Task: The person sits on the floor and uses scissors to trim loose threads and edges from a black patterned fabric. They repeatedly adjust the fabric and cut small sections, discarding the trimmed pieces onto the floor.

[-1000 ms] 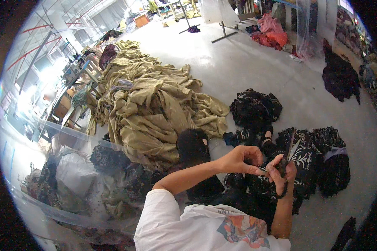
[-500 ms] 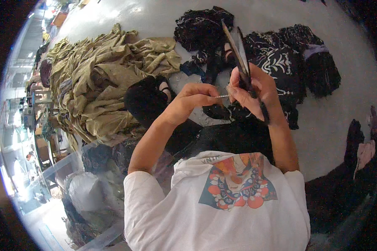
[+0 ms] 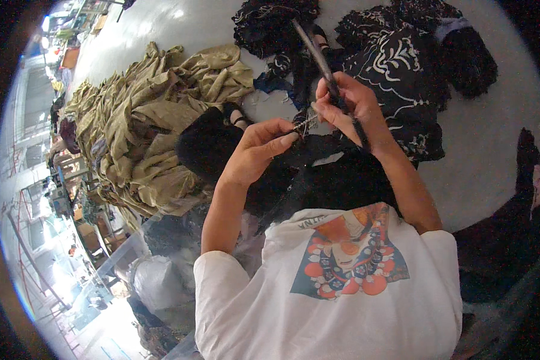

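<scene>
My right hand (image 3: 355,109) is wrapped round a pair of long dark scissors (image 3: 315,53), whose blades point up and to the left and look nearly together. Its thumb and a fingertip also meet at one end of a thin, pale, cord-like strip (image 3: 307,123). The strip's other end is pinched between the thumb and finger of my left hand (image 3: 257,150). Dark cloth lies over my lap (image 3: 336,183), just below both hands. Whether the strip is joined to that cloth I cannot tell.
A big heap of olive-tan fabric (image 3: 144,126) spreads at the left. Black fabric with white patterns (image 3: 396,60) lies on the grey floor (image 3: 468,156) at the right, with another dark bundle (image 3: 273,27) at the top. Clear plastic bags (image 3: 156,282) stand at the lower left.
The scissor blades were apart and now look nearly together, leaning further left. Both hands have shifted slightly, and the pale strip between them now slants upward. The whole view has tilted.
</scene>
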### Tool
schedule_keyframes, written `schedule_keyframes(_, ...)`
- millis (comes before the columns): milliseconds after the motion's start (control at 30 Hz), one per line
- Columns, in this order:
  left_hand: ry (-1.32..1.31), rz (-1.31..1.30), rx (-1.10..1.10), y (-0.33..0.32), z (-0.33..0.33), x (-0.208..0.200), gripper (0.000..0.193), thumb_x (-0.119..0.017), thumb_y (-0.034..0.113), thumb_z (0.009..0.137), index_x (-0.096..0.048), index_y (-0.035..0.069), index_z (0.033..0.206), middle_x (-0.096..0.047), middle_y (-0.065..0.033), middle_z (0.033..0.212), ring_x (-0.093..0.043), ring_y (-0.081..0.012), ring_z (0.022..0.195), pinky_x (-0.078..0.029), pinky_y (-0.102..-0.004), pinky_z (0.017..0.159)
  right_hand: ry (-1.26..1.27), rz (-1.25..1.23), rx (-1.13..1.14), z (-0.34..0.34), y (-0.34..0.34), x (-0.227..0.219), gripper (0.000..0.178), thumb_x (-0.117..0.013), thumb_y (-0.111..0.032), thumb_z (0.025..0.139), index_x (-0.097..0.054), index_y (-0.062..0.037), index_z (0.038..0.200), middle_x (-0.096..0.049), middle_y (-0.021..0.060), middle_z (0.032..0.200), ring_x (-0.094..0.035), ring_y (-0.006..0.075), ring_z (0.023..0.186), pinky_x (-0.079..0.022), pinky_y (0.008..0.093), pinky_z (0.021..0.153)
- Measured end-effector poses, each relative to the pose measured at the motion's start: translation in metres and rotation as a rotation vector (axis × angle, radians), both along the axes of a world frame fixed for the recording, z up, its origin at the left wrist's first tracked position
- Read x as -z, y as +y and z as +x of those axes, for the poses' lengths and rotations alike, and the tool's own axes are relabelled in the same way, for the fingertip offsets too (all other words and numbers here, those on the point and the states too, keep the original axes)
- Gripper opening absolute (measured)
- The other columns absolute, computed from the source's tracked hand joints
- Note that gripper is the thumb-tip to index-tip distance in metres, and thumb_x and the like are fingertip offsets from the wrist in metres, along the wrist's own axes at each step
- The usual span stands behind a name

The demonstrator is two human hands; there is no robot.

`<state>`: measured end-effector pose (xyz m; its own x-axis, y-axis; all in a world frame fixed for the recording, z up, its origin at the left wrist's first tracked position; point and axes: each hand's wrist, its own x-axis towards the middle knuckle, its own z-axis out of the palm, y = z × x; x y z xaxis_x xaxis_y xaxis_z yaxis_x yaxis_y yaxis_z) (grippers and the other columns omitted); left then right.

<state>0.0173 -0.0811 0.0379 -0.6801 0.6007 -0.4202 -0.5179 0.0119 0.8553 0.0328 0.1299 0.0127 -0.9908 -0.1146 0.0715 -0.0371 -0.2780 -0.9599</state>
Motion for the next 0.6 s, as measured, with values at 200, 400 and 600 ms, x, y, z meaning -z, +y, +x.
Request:
schedule_keyframes(200, -0.049, -0.11, -0.088, -0.009, -0.018, -0.022, 0.016, -0.058, 0.009, 0.081, -0.059, 0.001, 0.095, -0.058, 0.0015, 0.084, -0.05, -0.0055, 0.076, -0.037, -0.0181, 0.07, -0.005, 0.456, -0.009, 0.029, 0.006, 0.001, 0.025, -0.058, -0.018, 0.082, -0.051, -0.0026, 0.101, -0.058, 0.0073, 0.081, -0.056, 0.0141, 0.073, -0.045, 0.0256, 0.066)
schedule_keyframes(400, 0.034, -0.192, -0.075, -0.013, -0.042, -0.033, 0.017, -0.058, 0.008, 0.081, -0.058, -0.001, 0.095, -0.059, 0.0004, 0.085, -0.052, -0.0064, 0.078, -0.039, -0.0195, 0.073, -0.158, 0.375, -0.422, 0.05, 0.012, 0.002, 0.028, -0.049, -0.031, 0.086, -0.051, -0.0048, 0.097, -0.053, 0.0016, 0.068, -0.052, 0.0102, 0.062, -0.044, 0.0232, 0.06)
schedule_keyframes(600, 0.091, -0.242, -0.06, 0.001, -0.046, -0.05, 0.016, -0.057, 0.007, 0.081, -0.059, -0.001, 0.095, -0.059, 0.0001, 0.085, -0.052, -0.0057, 0.078, -0.039, -0.0183, 0.072, -0.153, 0.435, -0.397, 0.045, 0.003, 0.001, 0.029, -0.051, -0.033, 0.084, -0.051, -0.0052, 0.091, -0.054, 0.009, 0.065, -0.055, 0.0205, 0.059, -0.044, 0.0317, 0.055)
